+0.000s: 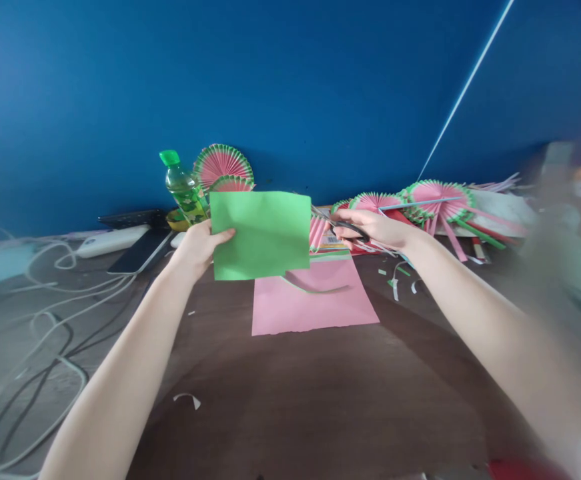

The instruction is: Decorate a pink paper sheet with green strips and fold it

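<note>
My left hand grips the left edge of a green paper sheet, thumb on its front, and holds it up above the table. Just right of the sheet, my right hand is closed around the black handles of a pair of scissors. Their blades point left toward the sheet's upper right edge; whether they touch it I cannot tell. Below lies a pink paper sheet, with a narrow curved strip over it.
Folded pink-and-green paper fans lie along the blue wall. A green-capped bottle, a phone and a white power strip stand or lie at left, beside tangled cables. Paper scraps dot the brown table.
</note>
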